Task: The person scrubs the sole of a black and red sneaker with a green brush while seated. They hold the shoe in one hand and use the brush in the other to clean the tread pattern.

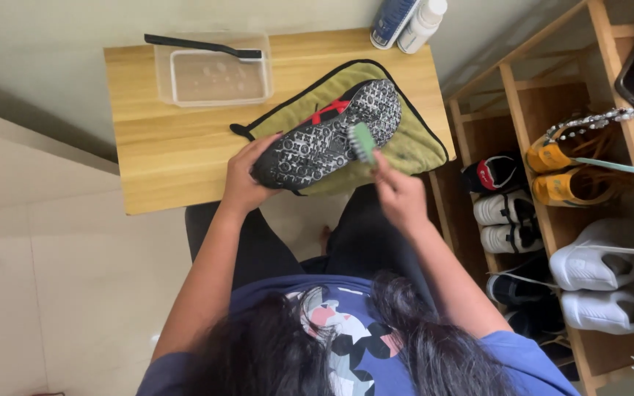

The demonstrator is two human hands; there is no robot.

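A black shoe lies sole-up over an olive green cloth on a small wooden table. The sole is grey and black patterned with a red patch near the middle. My left hand grips the shoe at its near end. My right hand holds a small green brush with its head pressed on the sole's near edge.
A clear plastic tub of water stands at the table's back, with a black brush laid across it. Two bottles stand at the back right. A wooden shoe rack with several pairs of shoes fills the right side.
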